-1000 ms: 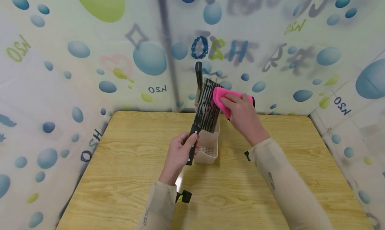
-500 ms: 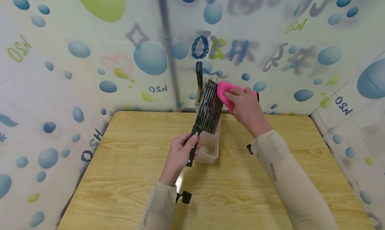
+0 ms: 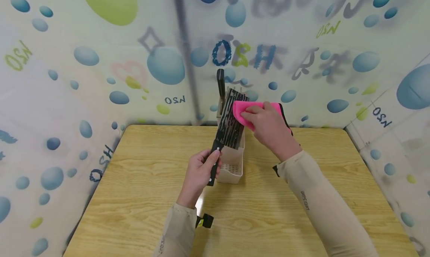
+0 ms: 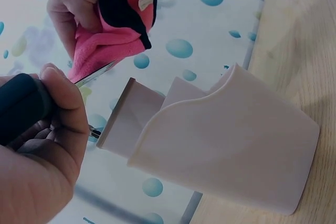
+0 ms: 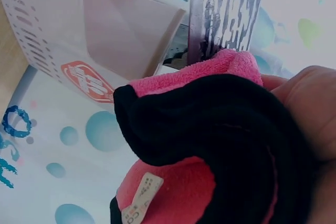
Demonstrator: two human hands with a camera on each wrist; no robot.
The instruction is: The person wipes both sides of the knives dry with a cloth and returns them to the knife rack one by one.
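My left hand [image 3: 201, 171] grips the black riveted handle of a cleaver [image 3: 229, 126], its broad blade streaked black and silver and tilted up away from me. In my right hand [image 3: 268, 127] is a folded pink cloth [image 3: 240, 113] with a black border, pinched over the blade's upper right edge. The right wrist view shows the cloth [image 5: 241, 64] wrapped against the blade [image 5: 226, 9]. Behind and below the cleaver stands a beige knife holder [image 3: 231, 173], partly hidden by the blade. Another knife [image 3: 220, 83] with a black handle stands upright in its back.
The holder stands on a wooden table [image 3: 151, 167], near its back edge. A patterned wall sheet [image 3: 168, 66] with blue and green ovals rises directly behind. In the left wrist view the holder's smooth side [image 4: 231, 145] lies close to my left hand.
The cloth first slid off toward the blade's upper right edge, then came back left over the blade and somewhat lower. My left hand and the cleaver moved only slightly.
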